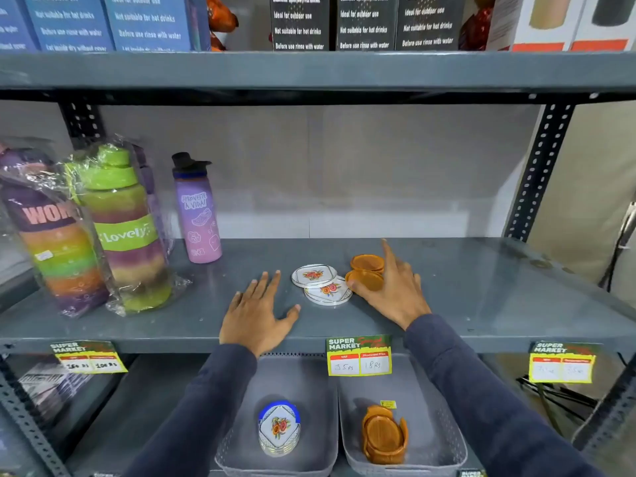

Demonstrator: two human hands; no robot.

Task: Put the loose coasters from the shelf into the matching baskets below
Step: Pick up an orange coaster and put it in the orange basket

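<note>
Baskets (pixel 447 452) below; right hand (pixel 395 290) touching brown coasters (pixel 366 273); left hand (pixel 258 311) flat.

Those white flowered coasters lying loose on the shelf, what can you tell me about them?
The white coasters are two rounded-square discs, glossy like ceramic, each with a thin dark rim line and a red-orange flower with green leaves at its centre. They lie flat on the grey shelf, the farther one overlapping the nearer. Orange coasters sit against their right side, where the right hand is reaching. The left hand rests flat on the shelf to their left, not touching them.
</note>
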